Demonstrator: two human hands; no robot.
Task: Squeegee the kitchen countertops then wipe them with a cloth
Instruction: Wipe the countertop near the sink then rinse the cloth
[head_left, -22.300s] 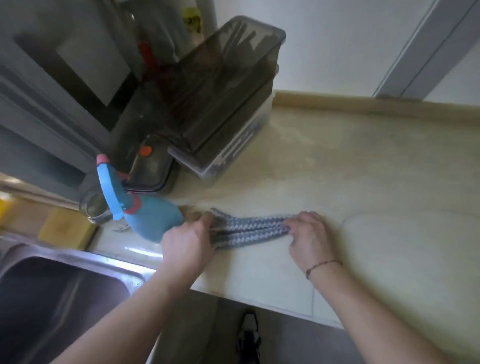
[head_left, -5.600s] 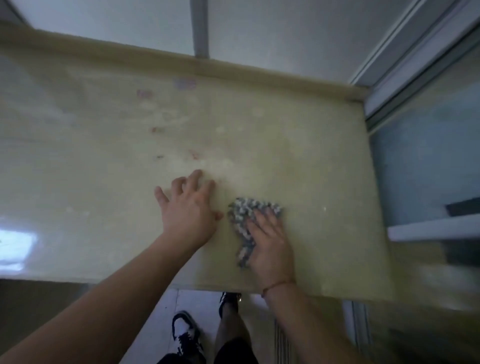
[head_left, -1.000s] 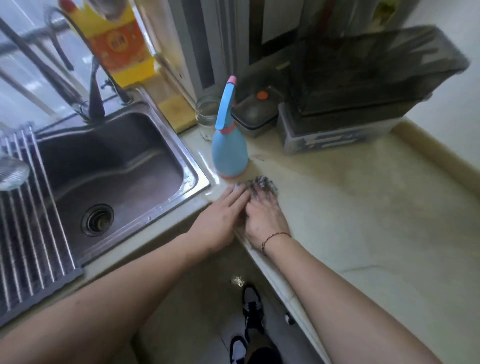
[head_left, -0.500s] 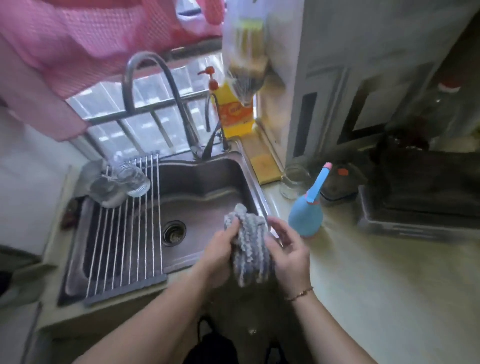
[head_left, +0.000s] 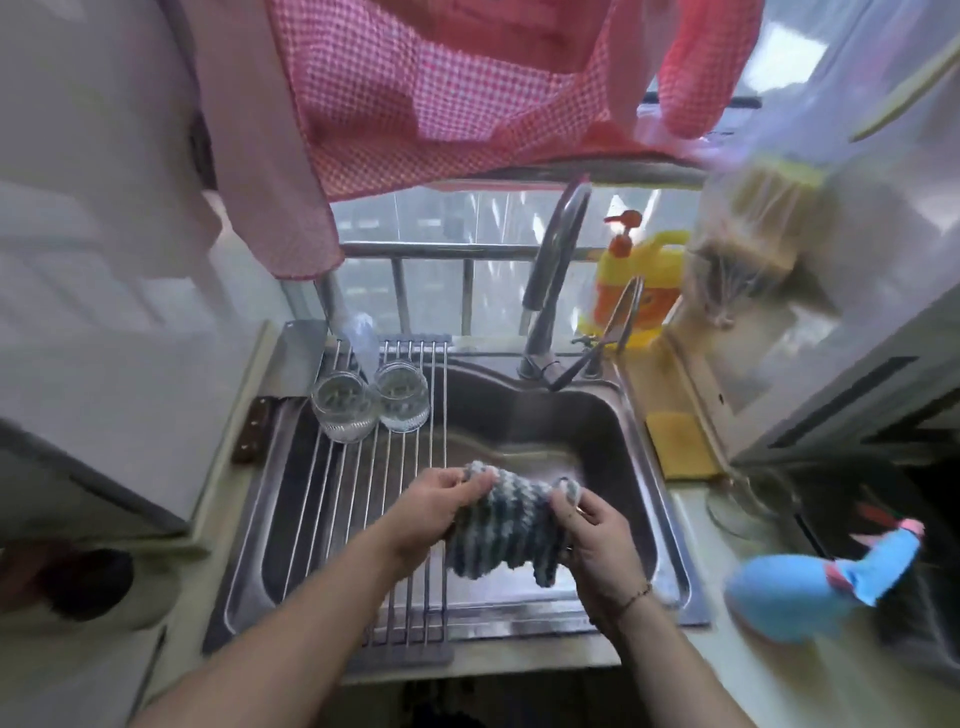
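A grey-and-white knitted cloth (head_left: 501, 525) hangs spread between both hands above the steel sink (head_left: 550, 431). My left hand (head_left: 434, 512) grips its upper left corner. My right hand (head_left: 597, 535) pinches the upper right corner, a thin bracelet at the wrist. The pale countertop (head_left: 727, 670) runs off to the right of the sink. No squeegee is in view.
A roll-up wire rack (head_left: 363, 499) covers the sink's left half, with two upturned glasses (head_left: 371, 405) on it. A tall faucet (head_left: 553, 280) and an orange soap bottle (head_left: 636, 291) stand behind the sink. A blue spray bottle (head_left: 810, 587) sits right. Pink checked cloth (head_left: 441, 88) hangs overhead.
Since a second ago both hands lifted the cloth off the countertop beside the spray bottle and carried it left over the sink. The bunched cloth is now spread wider between the hands.
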